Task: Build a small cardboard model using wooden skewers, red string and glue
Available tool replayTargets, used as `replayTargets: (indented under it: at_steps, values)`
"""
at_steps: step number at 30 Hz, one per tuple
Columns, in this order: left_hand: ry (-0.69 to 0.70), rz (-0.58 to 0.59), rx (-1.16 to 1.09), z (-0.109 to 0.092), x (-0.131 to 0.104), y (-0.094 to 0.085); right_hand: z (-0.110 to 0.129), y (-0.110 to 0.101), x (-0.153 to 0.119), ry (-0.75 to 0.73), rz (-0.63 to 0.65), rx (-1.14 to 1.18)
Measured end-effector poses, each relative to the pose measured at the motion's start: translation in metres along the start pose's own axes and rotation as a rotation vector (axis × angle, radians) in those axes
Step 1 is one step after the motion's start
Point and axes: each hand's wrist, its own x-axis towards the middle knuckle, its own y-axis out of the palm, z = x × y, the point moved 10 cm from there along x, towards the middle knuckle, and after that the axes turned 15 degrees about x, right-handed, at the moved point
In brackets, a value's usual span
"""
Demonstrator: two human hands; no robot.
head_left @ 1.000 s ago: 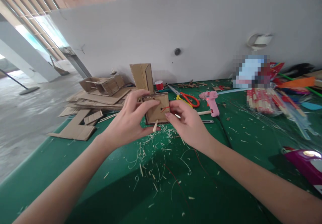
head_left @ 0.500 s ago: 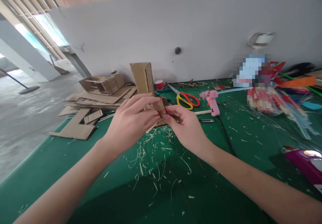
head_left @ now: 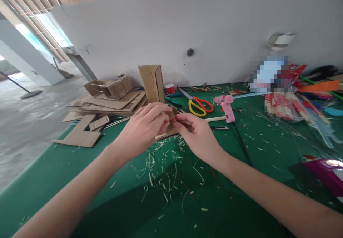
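A small cardboard piece (head_left: 173, 114) stands between my two hands, partly hidden by them, over a flat cardboard base (head_left: 171, 135). My left hand (head_left: 146, 126) is closed on the small piece from the left, its fingertips curled in behind and around it. A red thread (head_left: 174, 119) crosses the cardboard. Thumb and index finger of my right hand (head_left: 197, 132) pinch this thread at the right side of the piece. Behind my left hand rises a tall folded cardboard upright (head_left: 152, 82). A pale stick end (head_left: 160, 136) shows below the left fingers.
Scissors (head_left: 199, 106), a pink glue gun (head_left: 226, 107) and a utility blade (head_left: 219, 128) lie to the right. Cardboard scraps (head_left: 80, 132) are at left, a red thread spool (head_left: 169, 89) at the back. Wood shavings litter the green table (head_left: 120, 198); a purple object (head_left: 325, 173) sits far right.
My left fingers have drawn down and curled in closer around the cardboard, uncovering more of the base and stick end. My right hand keeps nearly the same place.
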Motion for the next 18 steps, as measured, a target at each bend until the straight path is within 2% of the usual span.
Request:
replayTargets:
  at_steps: [6,10,15,18]
  values:
    - [-0.009,0.011,-0.004,0.002,0.001,0.001,0.0,-0.004,0.002,0.008,0.001,-0.034]
    - [-0.019,0.037,-0.005,0.004,0.0,0.001,0.008,-0.009,0.005,-0.024,0.005,-0.166]
    - [0.065,0.082,0.053,-0.006,-0.005,0.01,0.017,-0.009,0.006,-0.076,0.029,-0.302]
    - [0.052,0.118,0.043,-0.007,-0.005,0.014,0.017,-0.009,0.006,-0.076,0.033,-0.306]
